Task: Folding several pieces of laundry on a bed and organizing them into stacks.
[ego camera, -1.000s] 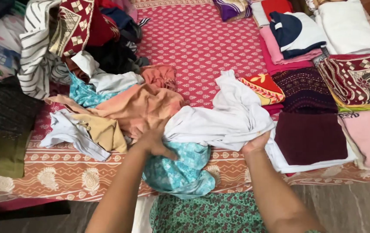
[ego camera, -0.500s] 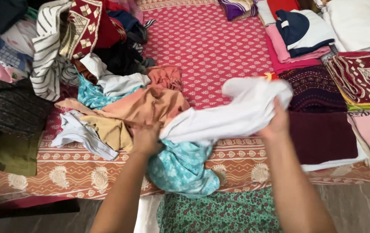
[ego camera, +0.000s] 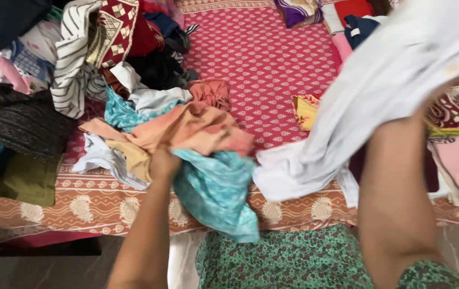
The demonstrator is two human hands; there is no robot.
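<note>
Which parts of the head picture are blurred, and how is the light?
In the head view, the white cloth lifted by the right hand is smeared by motion blur, and the hand itself is hidden behind it; the left hand, on the teal cloth, is slightly soft; the red patterned bedsheet is sharper; the light is even and soft, with no glare or hard shadows.

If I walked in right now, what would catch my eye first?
Most likely the white garment, lifted high at the right by the right hand and blurred. Next, the turquoise cloth in the left hand, low in the middle. Behind lies a jumbled pile of clothes on the red patterned bedspread.
</note>
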